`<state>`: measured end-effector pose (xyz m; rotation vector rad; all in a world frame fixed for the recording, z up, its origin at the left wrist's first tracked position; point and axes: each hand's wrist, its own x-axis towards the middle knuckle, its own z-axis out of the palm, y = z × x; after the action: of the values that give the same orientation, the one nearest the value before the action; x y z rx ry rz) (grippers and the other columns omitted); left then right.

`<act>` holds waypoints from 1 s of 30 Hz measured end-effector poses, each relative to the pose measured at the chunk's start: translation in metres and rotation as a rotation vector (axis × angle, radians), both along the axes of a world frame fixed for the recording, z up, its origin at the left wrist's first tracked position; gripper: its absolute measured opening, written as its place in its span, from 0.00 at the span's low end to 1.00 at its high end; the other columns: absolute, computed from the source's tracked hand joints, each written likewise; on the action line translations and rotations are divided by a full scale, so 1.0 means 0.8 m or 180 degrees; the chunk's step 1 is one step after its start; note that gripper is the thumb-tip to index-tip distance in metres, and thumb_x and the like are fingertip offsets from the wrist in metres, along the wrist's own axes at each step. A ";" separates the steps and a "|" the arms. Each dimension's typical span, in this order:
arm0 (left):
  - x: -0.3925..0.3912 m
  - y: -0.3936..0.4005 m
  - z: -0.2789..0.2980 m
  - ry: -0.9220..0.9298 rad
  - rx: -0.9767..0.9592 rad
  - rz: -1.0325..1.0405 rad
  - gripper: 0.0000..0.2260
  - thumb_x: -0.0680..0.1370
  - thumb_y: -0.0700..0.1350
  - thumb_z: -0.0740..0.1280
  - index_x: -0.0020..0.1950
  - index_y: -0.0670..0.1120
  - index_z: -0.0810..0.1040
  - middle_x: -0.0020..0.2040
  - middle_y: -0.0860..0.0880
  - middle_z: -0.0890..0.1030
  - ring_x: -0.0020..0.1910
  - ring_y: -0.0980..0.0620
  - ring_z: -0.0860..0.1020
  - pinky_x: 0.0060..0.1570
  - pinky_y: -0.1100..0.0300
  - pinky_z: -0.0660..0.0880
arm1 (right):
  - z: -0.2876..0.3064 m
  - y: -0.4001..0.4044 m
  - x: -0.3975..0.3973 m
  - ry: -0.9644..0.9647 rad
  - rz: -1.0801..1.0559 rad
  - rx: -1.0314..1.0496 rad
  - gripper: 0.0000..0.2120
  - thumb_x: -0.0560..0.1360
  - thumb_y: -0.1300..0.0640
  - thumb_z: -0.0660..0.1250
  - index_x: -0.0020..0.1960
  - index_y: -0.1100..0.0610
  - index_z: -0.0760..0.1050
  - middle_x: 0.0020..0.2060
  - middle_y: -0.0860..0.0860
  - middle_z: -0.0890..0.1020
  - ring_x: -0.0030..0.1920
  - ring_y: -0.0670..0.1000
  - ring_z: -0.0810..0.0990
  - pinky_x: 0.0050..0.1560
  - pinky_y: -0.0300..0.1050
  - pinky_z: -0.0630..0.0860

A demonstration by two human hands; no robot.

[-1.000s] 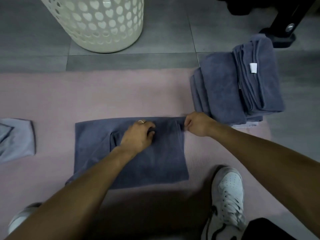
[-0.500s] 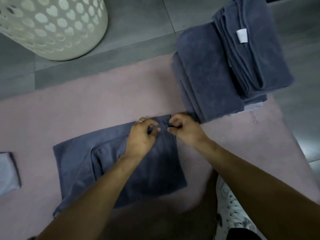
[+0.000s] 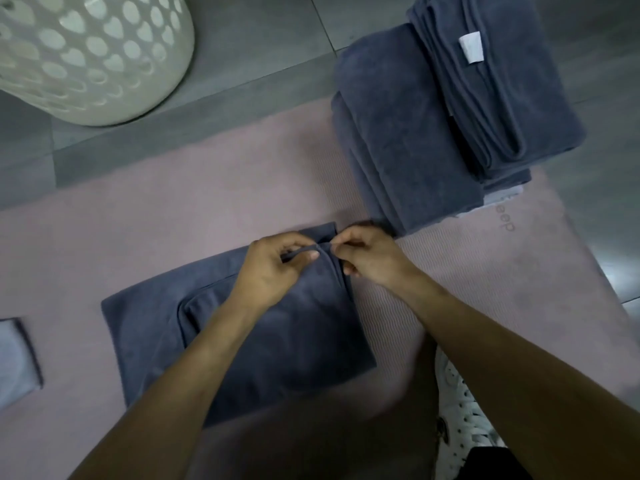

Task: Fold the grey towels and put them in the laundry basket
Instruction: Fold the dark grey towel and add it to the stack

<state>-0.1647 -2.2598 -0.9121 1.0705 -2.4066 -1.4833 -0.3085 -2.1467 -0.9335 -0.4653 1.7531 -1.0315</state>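
Observation:
A grey towel lies partly folded on the pink mat in front of me. My left hand pinches a folded edge near the towel's far right corner. My right hand pinches the same edge right beside it, fingers curled. A stack of folded grey towels sits at the far right of the mat, one with a white tag. The white laundry basket with heart-shaped holes stands on the floor at the far left.
A lighter grey cloth lies at the mat's left edge. My white shoe rests on the mat at the lower right. Grey floor tiles surround the mat.
My right hand moved in from the towel's right corner to meet the left hand at the far edge. The view shifted, so the basket and the stack sit closer.

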 end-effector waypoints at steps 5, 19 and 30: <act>-0.001 -0.008 0.007 -0.0086 0.0526 -0.0043 0.05 0.75 0.37 0.71 0.43 0.46 0.84 0.41 0.50 0.85 0.43 0.55 0.83 0.50 0.61 0.79 | 0.015 -0.002 0.001 -0.0089 0.0141 -0.0135 0.04 0.77 0.63 0.66 0.49 0.61 0.79 0.33 0.48 0.80 0.31 0.45 0.77 0.33 0.35 0.75; -0.012 -0.012 0.018 -0.0413 0.0411 -0.0016 0.15 0.71 0.40 0.76 0.55 0.50 0.79 0.36 0.52 0.84 0.38 0.57 0.82 0.45 0.66 0.77 | 0.032 -0.007 0.007 0.0166 0.0189 -0.0207 0.05 0.76 0.65 0.67 0.46 0.58 0.81 0.31 0.46 0.80 0.27 0.40 0.75 0.31 0.32 0.73; -0.029 -0.015 -0.003 -0.0697 -0.0731 -0.0512 0.03 0.72 0.45 0.75 0.44 0.50 0.82 0.44 0.54 0.76 0.43 0.57 0.75 0.48 0.63 0.74 | 0.014 0.007 -0.002 0.0286 0.0062 0.0060 0.04 0.76 0.65 0.67 0.48 0.61 0.81 0.35 0.49 0.81 0.27 0.38 0.76 0.31 0.31 0.74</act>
<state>-0.1878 -2.2720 -0.9146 1.0577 -2.7902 -1.1429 -0.3098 -2.1415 -0.9224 -0.5230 1.8327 -0.9931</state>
